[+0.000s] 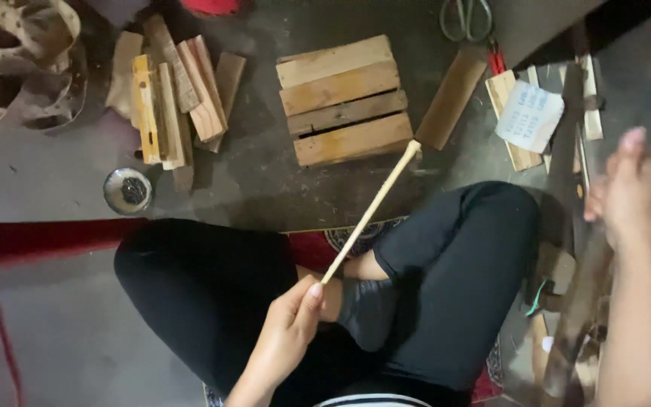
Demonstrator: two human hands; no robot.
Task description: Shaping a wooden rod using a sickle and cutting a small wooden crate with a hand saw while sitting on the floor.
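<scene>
A seated person holds a thin wooden stick over crossed legs, amid scrap wood on a grey floor.

The left hand, low in the centre of the frame, is closed around the lower end of the thin wooden stick, which slants up and to the right, its tip over the edge of a small slatted wooden pallet at top centre. The right hand, at the right edge, is blurred, fingers raised above a dark plank; whether it grips anything cannot be told. A heap of wood offcuts lies at upper left, a small round tin just below it, scissors at the top edge, and a white slip of paper at upper right.
</scene>
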